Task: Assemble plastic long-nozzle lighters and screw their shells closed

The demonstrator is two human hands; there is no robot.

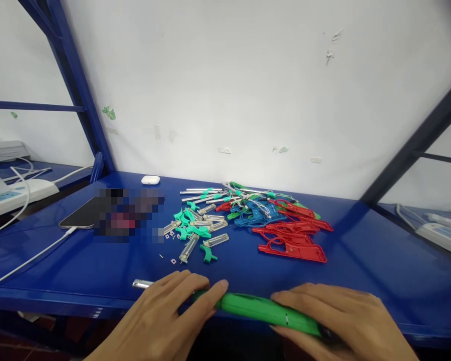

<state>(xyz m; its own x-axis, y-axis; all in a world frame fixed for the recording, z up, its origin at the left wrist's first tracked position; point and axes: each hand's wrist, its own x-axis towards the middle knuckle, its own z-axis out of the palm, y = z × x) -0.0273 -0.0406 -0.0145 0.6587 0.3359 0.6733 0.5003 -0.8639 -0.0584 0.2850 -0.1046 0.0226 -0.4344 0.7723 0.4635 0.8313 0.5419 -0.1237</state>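
Note:
A long-necked lighter with a green body [261, 307] lies across the table's front edge, held level in both hands. My left hand [176, 311] closes round its neck end, and the silver metal tip [142, 284] pokes out to the left. Around the other end wraps my right hand [334, 316], partly hiding it. Beyond the hands are loose lighter parts: clear fuel tanks [190, 248], teal triggers [208, 253], silver tubes [199, 192] with wires, red shell halves [296, 250] and blue shell halves [261, 213].
On the blue table [361, 250], a phone [80, 214] with a white cable [30, 263] lies at left beside a pixelated patch. A white earbud case [151, 180] sits near the wall. Blue posts [80, 95] rise at both sides; a power strip [22, 195] is further left.

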